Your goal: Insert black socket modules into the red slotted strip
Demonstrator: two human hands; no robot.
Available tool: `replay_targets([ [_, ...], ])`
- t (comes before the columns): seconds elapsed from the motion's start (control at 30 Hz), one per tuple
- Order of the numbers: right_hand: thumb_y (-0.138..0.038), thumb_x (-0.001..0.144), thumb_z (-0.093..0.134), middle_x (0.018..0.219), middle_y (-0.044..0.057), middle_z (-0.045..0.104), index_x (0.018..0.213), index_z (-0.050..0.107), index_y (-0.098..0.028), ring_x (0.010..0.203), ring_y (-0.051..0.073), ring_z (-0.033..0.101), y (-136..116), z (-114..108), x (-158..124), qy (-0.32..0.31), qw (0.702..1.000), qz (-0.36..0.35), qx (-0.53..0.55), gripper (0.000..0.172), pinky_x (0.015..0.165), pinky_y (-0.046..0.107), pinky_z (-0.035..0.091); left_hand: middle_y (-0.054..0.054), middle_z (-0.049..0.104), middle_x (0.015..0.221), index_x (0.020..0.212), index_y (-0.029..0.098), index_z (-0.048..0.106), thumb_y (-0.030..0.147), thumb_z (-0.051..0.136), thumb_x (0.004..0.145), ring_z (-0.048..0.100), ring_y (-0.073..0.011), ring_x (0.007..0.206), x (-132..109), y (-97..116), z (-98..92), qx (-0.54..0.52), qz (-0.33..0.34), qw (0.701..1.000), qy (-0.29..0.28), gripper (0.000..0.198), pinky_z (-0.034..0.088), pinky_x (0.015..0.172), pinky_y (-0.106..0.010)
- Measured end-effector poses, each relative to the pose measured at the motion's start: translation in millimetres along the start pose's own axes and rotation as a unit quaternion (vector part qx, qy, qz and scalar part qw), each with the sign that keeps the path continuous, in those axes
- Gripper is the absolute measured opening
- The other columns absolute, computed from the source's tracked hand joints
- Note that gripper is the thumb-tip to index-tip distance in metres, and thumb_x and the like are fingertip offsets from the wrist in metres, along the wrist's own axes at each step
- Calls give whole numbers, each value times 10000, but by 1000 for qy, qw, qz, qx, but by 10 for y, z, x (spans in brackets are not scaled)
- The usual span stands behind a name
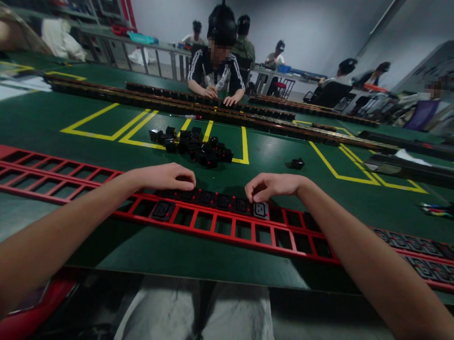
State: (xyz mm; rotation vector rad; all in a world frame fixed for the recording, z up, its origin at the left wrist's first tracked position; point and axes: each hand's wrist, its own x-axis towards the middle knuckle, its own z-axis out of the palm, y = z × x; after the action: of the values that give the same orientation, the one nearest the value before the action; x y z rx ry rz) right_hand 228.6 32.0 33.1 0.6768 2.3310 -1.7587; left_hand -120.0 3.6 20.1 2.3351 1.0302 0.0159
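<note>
Head view: curling right hand (270, 185) at grey square plastic socket (260, 210), left hand (168, 176) along far edge of red slotted frame (212, 211), leaving grips unclear. Probably handling light, stiff; favouring rims.

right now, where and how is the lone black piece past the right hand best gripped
Likely pinch the lone black piece by its opposite sides, coming from above with the right hand: its blocky body lies on the green table, apart from the black heap.
</note>
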Motion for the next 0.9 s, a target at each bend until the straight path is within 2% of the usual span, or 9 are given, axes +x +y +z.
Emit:
replay_targets([
  [0.27, -381, 683, 853, 809, -23, 581, 903, 537, -158, 661, 87, 512, 37, 36, 28, 6, 999, 20, 45, 445, 501, 185, 370, -39, 711, 1012, 1011, 188, 693, 511, 488, 919, 635, -186, 917, -1, -12, 16, -13, 7, 1000, 13, 393, 441, 825, -263],
  [0.47, -447, 695, 833, 761, -39, 543, 877, 526, -163, 640, 87, 460, 31, 36, 46, 6, 999, 31, 3, 456, 522, 209, 332, -37, 708, 1012, 1016, 184, 685, 504, 482, 924, 635, -179, 912, 2, -14, 12, -5, 4, 1000, 6, 390, 438, 816, -254],
  [0.67, -449, 708, 811, 682, -68, 450, 755, 472, -177, 604, 83, 386, 23, 39, 89, 27, 997, 33, -69, 437, 534, 231, 280, -41, 707, 1023, 1028, 180, 679, 505, 478, 926, 636, -178, 920, 2, -7, 3, -5, 9, 1000, 4, 396, 438, 817, -252],
  [0.9, -475, 720, 794, 697, -58, 465, 780, 491, -177, 604, 87, 398, 4, 45, 75, 27, 997, 30, -64, 429, 525, 229, 297, -33, 706, 1025, 1034, 185, 678, 511, 472, 938, 636, -177, 928, -4, -11, 13, -1, 14, 1000, 8, 398, 441, 826, -255],
])
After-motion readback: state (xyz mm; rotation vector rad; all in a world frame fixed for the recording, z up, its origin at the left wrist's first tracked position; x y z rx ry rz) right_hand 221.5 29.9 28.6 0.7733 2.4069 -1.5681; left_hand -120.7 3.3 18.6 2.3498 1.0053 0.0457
